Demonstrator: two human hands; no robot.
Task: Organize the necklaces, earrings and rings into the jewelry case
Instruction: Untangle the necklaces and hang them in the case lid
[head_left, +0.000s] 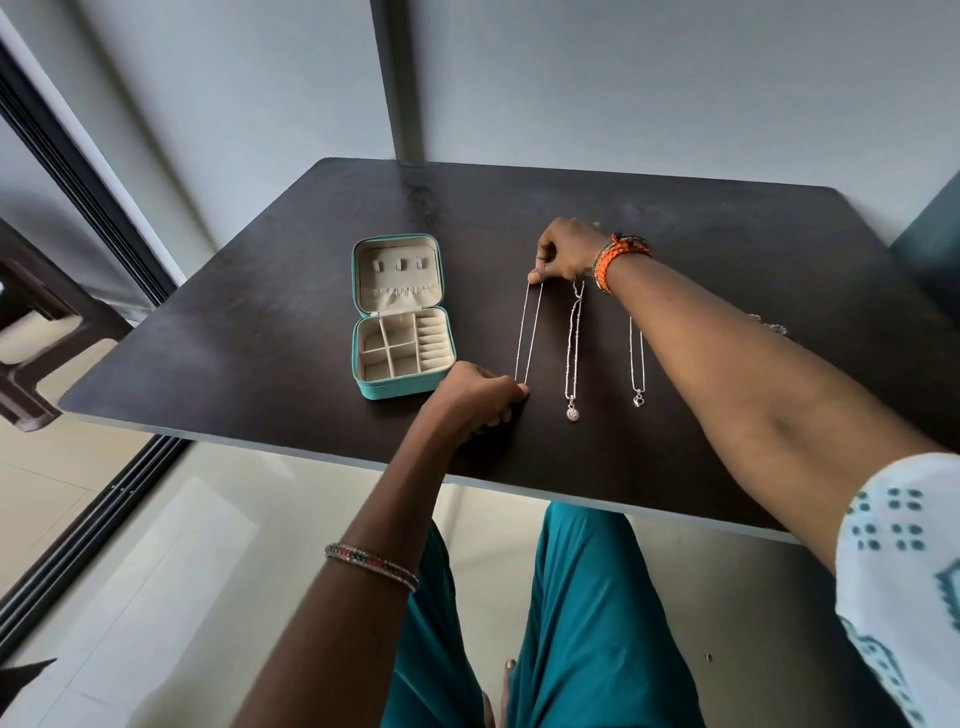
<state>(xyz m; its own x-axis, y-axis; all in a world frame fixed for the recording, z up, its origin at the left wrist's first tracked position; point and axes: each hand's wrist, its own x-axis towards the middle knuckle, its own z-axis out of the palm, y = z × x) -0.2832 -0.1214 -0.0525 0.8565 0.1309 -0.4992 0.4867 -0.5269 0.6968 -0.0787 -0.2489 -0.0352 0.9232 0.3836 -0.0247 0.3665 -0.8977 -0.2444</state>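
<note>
Thin silver chain necklace (529, 332), doubled into a long narrow loop, lies stretched straight on the dark table (260, 291), running from mid-table toward the near edge. Its far end is pinched between thumb and curled fingers of the right hand (563, 254); its near end is pinched by the curled fingertips of the left hand (480, 397), which rests on the table close to the near edge. Just left of the chain stands the teal jewelry case (402, 317), open, lid laid back flat toward the far edge; beige lining, three small tabs and a gathered pocket in the lid, small square compartments and a column of ring rolls in the base. The left hand sits just beside the case's near right corner. Right of the held chain, parallel and apart from it, lies a beaded-link necklace with round pendant (573, 353), pendant toward the near edge. Further right, partly hidden under the right forearm, lies a fine necklace with heart pendant (638, 374). Small pieces (776, 327) lie beyond the forearm near the right edge, too small to identify. Bare table runs wide along the far edge and left of the case.
</note>
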